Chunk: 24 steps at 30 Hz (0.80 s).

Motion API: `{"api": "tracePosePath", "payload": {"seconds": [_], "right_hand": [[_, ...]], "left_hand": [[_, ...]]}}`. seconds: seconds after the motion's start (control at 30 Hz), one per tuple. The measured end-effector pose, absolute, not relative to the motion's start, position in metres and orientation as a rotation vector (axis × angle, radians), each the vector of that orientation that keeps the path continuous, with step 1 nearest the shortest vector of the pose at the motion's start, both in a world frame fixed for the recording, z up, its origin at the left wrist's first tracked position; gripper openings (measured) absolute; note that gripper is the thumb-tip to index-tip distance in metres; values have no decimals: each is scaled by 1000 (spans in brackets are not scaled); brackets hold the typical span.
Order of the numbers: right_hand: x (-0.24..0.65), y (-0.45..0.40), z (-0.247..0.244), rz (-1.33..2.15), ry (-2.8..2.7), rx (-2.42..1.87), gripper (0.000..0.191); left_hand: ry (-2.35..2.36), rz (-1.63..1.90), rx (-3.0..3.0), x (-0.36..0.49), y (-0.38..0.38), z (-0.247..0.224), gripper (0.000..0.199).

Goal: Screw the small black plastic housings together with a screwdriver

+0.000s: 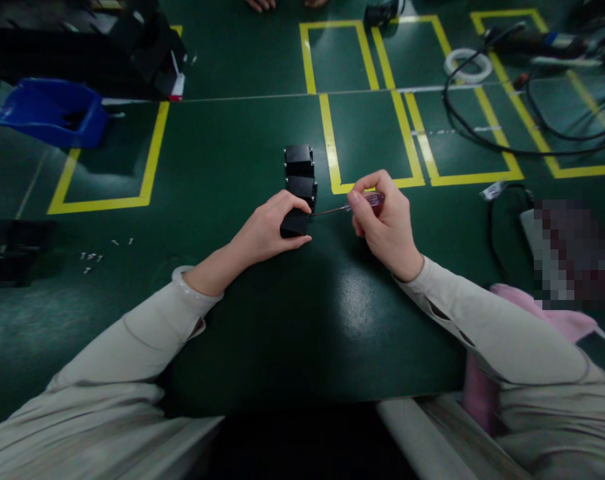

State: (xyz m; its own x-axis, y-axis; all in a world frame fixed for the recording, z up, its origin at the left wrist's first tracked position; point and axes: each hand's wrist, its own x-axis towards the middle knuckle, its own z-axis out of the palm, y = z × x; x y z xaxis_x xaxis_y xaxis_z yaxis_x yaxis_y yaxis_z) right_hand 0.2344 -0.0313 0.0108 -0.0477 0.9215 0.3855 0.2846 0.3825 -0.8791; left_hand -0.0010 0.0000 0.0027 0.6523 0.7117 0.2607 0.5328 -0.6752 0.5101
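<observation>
While the left hand (270,228) curled round the nearest black block (293,225) at the centre of the head view, the right hand (386,223), just right of centre, had a screwdriver (374,199) by its translucent handle, and what a delicate hold that was! Fingertips and thumb pinched the grip, and the thin shaft pointed leftward, its tip at the block's right edge, close by the left index finger. Whether the tip sat in a screw, the view was too small to tell.

Over on the left side of that pairing, index finger at the far edge, thumb along the near edge: a narrow, bracing hold, with the block low on the green table (292,347). Judging by looks, this was a light, stiff piece, probably hard plastic or coated metal, unlikely to crush but smooth enough to skid or twist under a sideways push. Its opposite edges looked the place to take hold, fingers clear of the tip. As for the screwdriver, it seemed light and rigid, best held by the handle, for the slim shaft offered little to grip.

Just above, in the same column, lay two more black blocks (299,155), small bright fittings showing at their sides. And down at the left, loose screws (91,257), tiny and surely easy to scatter!
</observation>
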Motion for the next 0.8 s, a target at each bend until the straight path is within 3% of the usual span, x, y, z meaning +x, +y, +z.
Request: {"api": "tracePosePath", "payload": {"seconds": [0.8], "right_hand": [[236,-29,8,752,-1556,-1083,16]], "left_hand": [[980,635,2490,-2,0,1,37]]}}
